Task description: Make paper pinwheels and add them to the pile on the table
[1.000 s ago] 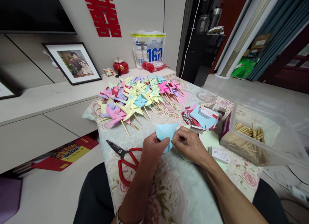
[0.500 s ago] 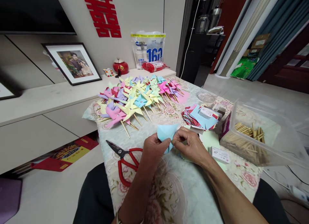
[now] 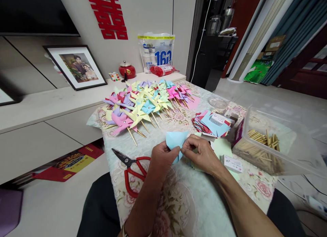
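Note:
A light blue paper sheet (image 3: 176,139), partly folded, is held up over the table between my two hands. My left hand (image 3: 163,157) is closed on its left side, thumb across the front. At the paper's right side, the thumb and fingertips of my right hand (image 3: 198,151) pinch its edge close to my left thumb. Whether a pin is also between those fingers cannot be made out. Red-handled scissors (image 3: 131,165) lie with blades apart beside my left forearm. Beyond my hands lies a pile of finished paper pinwheels (image 3: 143,106) on sticks.
On the right, a clear plastic box (image 3: 255,155) holds wooden sticks (image 3: 267,141). Cut coloured paper (image 3: 204,123) is stacked with a small white box (image 3: 217,119) on top. Another small box (image 3: 232,163) rests on pale green paper (image 3: 221,148). A floral cloth (image 3: 204,203) covers the table.
Almost nothing differs. Both hands keep their grip on the blue paper, and the whole view has shifted very slightly.

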Demonstrator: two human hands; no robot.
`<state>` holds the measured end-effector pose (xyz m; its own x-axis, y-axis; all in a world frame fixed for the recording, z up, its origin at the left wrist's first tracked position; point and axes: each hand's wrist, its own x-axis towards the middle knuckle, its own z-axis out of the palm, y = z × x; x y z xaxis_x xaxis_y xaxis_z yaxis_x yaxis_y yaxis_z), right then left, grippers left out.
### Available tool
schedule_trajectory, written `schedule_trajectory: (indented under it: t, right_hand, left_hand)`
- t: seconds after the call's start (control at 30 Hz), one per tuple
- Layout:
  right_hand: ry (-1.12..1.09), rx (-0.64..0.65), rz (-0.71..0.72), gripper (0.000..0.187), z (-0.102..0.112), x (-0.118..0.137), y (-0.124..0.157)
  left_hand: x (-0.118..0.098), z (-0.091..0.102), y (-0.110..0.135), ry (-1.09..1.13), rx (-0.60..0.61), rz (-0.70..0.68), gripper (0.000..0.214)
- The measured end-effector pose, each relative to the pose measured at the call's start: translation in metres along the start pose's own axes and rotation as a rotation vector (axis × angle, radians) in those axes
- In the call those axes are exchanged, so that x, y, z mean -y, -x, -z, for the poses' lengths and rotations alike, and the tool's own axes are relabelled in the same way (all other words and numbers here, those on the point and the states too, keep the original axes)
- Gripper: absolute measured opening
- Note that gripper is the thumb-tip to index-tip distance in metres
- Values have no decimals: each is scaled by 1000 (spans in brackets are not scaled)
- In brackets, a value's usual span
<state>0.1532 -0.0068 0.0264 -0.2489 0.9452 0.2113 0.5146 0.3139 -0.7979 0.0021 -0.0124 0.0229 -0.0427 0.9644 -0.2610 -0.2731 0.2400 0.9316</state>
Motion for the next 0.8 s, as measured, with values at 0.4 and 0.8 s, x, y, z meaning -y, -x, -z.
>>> schedule_trajectory:
  t: [0.4,0.8]
  right_hand:
    - [-531,-363,22,50,12,-13,-3]
    - [-760,204,-171,83,7,-5,3]
  left_hand:
    - [-11,24,-6,-36,339,181,27]
    - [-58,31,-28,-448,599,224,9]
